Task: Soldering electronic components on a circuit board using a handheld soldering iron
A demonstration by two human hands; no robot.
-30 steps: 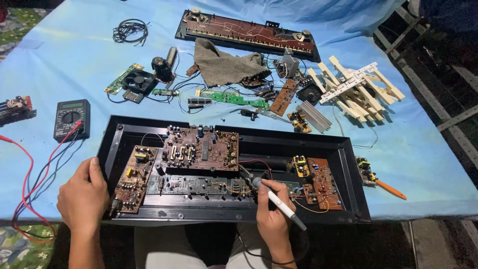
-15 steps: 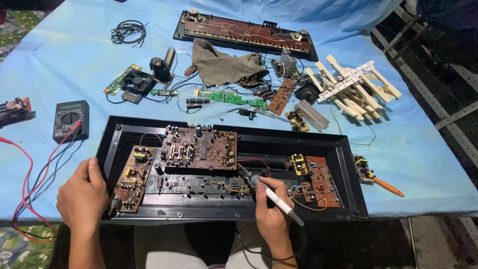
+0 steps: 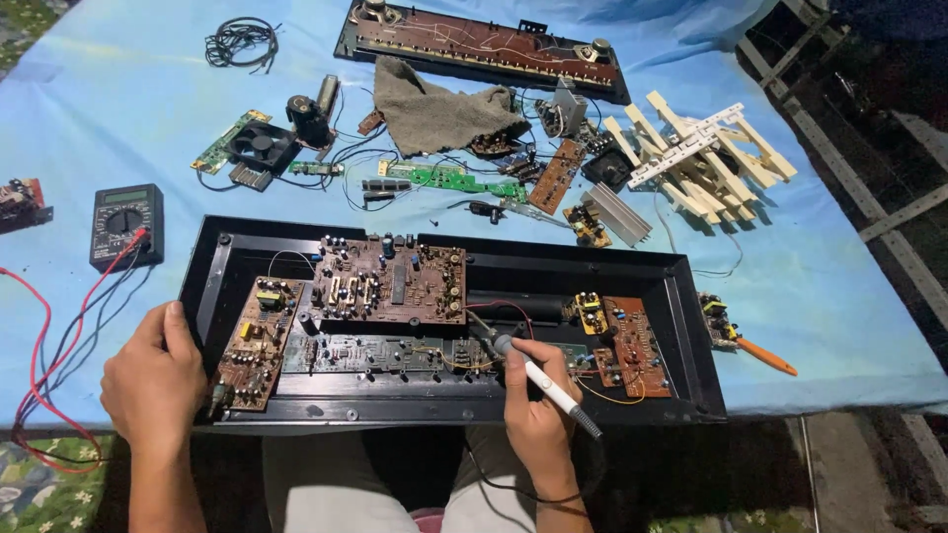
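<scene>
The left hand (image 3: 153, 380) rests on the 9 o'clock end of the black chassis (image 3: 449, 405), fingers curled over its edge and gripping it; against the frame one second ago this hand shows no shift. At its 3 o'clock, touching the fingertips, lies a brown side board (image 3: 255, 341). The large brown board (image 3: 393, 281) sits at 12 o'clock within the chassis, above a long green strip board (image 3: 380, 353).

The right hand (image 3: 538, 400) is closed around a white soldering iron (image 3: 545, 382), held like a pen. The tip has moved slightly toward 9 o'clock since one second ago and now meets the strip board near its 3 o'clock end. Judged from this, work on that joint is in progress, with the chassis steadied.

At 3 o'clock, a small orange-brown board (image 3: 632, 345) lies inside the chassis.

Hard to make out: the exact contact point under the tip, hidden among wires; whether solder is present. The multimeter (image 3: 125, 222) at 10 o'clock shows red leads (image 3: 39, 355) running off the frame edge.
</scene>
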